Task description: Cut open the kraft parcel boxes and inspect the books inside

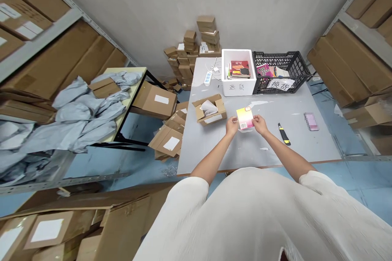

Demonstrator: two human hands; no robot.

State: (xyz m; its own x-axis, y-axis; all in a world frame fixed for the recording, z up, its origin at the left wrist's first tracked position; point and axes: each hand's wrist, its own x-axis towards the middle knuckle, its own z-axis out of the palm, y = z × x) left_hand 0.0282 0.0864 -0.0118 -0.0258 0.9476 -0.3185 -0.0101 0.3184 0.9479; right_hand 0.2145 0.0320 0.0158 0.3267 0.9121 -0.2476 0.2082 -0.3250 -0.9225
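white foam box (238, 86) marked 退货, paper label (281, 84) on black crate (298, 67) 换货

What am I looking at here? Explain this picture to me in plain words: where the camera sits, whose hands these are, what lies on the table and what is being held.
There is no machine here. The single picture comes from a camera worn on a person's head, looking forward and down, so you see their own arms reaching out from the bottom edge. The left hand and right hand together hold a small yellow and pink book, barcode facing up, just above a grey table. On the table lie an opened cardboard box to the left of the hands, a yellow and black utility knife and a blurred-out flat object to the right. At the far edge stand a white foam box holding books, a black plastic crate and a power strip. Shelves of cardboard cartons line both sides.
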